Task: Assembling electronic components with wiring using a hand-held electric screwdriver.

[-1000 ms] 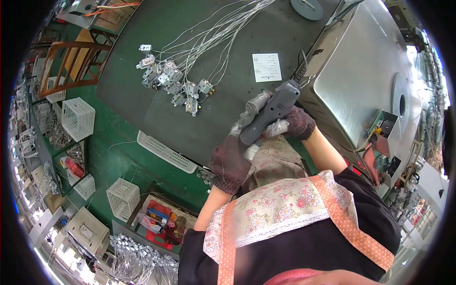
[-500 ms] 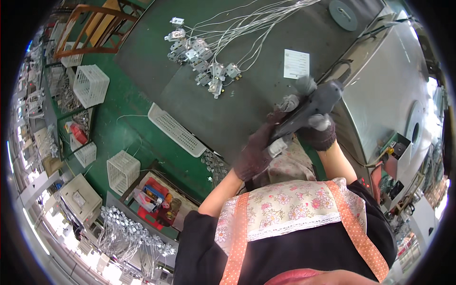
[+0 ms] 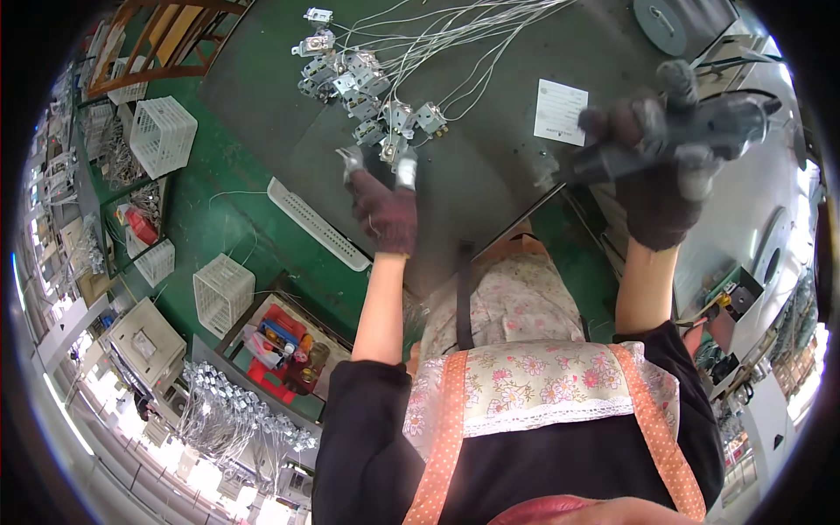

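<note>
A dark table [image 3: 490,157] spreads across the far middle of the scene. A large metal casing [image 3: 731,210] stands to its right. A heap of silvery metal fittings [image 3: 359,83] lies on the table's left part, with pale wires [image 3: 477,33] trailing off to the far right. A long white perforated basket [image 3: 319,226] sits along the table's near left edge. On the right, a dark handheld tool [image 3: 722,127], blurred, is gripped in the gloved right hand [image 3: 656,201]. The gloved left hand [image 3: 385,210] has thumb and finger parted at the heap's near end; whether it touches a fitting cannot be told. Near the tool lies a white paper [image 3: 560,111].
</note>
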The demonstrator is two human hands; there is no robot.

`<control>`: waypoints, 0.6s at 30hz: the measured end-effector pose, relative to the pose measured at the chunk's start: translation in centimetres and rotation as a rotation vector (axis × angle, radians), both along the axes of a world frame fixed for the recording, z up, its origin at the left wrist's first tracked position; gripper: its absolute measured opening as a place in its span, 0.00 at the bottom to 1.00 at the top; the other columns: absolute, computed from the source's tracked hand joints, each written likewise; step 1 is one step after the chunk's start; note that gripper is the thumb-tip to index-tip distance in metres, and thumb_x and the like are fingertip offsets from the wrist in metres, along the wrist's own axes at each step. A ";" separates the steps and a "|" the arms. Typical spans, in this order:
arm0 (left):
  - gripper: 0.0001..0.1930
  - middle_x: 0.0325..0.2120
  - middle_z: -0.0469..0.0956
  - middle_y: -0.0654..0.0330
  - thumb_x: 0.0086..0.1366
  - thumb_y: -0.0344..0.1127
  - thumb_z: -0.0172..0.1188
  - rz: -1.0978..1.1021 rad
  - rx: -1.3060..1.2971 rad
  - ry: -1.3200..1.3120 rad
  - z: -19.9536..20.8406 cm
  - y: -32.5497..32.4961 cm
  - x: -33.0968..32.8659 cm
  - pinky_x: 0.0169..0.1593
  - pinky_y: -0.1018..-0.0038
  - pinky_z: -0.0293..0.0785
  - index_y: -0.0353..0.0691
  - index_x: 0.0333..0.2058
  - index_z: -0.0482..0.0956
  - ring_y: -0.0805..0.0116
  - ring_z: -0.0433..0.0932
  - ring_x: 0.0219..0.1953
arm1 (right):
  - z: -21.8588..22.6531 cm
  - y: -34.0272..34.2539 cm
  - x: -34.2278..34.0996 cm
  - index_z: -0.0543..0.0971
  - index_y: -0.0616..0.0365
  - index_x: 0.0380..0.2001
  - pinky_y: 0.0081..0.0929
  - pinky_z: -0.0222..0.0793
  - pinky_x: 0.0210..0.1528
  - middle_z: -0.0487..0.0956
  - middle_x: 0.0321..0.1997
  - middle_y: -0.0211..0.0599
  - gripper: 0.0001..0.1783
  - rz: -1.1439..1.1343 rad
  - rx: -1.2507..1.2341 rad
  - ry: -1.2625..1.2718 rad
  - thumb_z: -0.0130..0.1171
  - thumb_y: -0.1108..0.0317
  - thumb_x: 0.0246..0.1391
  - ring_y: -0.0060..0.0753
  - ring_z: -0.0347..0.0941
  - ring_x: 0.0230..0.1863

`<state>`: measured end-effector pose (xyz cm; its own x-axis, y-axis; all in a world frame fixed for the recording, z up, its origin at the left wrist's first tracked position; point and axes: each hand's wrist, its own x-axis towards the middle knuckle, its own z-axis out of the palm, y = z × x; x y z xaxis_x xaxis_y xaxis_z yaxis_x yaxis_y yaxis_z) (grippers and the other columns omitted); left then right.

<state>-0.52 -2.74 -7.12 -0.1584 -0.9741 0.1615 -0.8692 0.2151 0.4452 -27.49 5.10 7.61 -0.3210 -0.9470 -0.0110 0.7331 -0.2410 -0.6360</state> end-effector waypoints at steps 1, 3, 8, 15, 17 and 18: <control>0.31 0.49 0.72 0.50 0.58 0.49 0.65 0.155 0.204 -0.050 -0.8 -1.1 -0.7 0.45 0.62 0.75 0.38 0.53 0.65 0.47 0.77 0.43 | -0.3 -0.6 -0.4 0.65 0.47 0.49 0.55 0.56 0.63 0.71 0.33 0.28 0.29 0.005 -0.121 -0.056 0.68 0.64 0.44 0.29 0.69 0.43; 0.31 0.48 0.72 0.51 0.57 0.48 0.66 0.295 0.432 -0.125 0.1 -1.4 -0.2 0.44 0.62 0.75 0.37 0.52 0.66 0.48 0.77 0.42 | -0.7 -0.1 0.4 0.66 0.49 0.52 0.42 0.62 0.60 0.73 0.37 0.31 0.28 -0.052 -0.020 -0.051 0.63 0.63 0.48 0.32 0.71 0.44; 0.22 0.35 0.75 0.57 0.61 0.39 0.63 0.259 0.360 0.679 -1.3 -0.7 0.3 0.44 0.69 0.75 0.33 0.49 0.68 0.64 0.77 0.37 | -5.2 0.2 -1.4 0.75 0.50 0.48 0.31 0.69 0.53 0.78 0.43 0.36 0.21 -0.145 0.200 0.552 0.62 0.69 0.48 0.36 0.75 0.46; 0.26 0.52 0.70 0.48 0.60 0.35 0.63 0.026 -0.213 -0.308 2.1 -8.4 4.3 0.56 0.66 0.70 0.34 0.54 0.67 0.54 0.70 0.54 | -2.5 -1.1 1.5 0.77 0.53 0.43 0.36 0.72 0.50 0.79 0.43 0.39 0.21 -0.118 0.456 0.556 0.64 0.77 0.41 0.43 0.75 0.49; 0.32 0.57 0.66 0.44 0.58 0.36 0.64 0.029 -0.165 -0.274 3.2 -8.3 3.1 0.60 0.62 0.66 0.37 0.60 0.63 0.48 0.64 0.60 | -1.5 -1.5 1.8 0.77 0.54 0.42 0.36 0.72 0.50 0.79 0.42 0.41 0.21 -0.061 0.449 0.267 0.63 0.78 0.41 0.44 0.75 0.50; 0.32 0.57 0.66 0.44 0.58 0.36 0.64 0.030 -0.157 -0.276 3.3 -7.0 2.5 0.60 0.62 0.66 0.37 0.60 0.63 0.48 0.64 0.60 | -1.2 -1.2 1.8 0.77 0.55 0.42 0.36 0.73 0.50 0.78 0.41 0.42 0.21 -0.040 0.451 0.119 0.63 0.79 0.41 0.45 0.74 0.50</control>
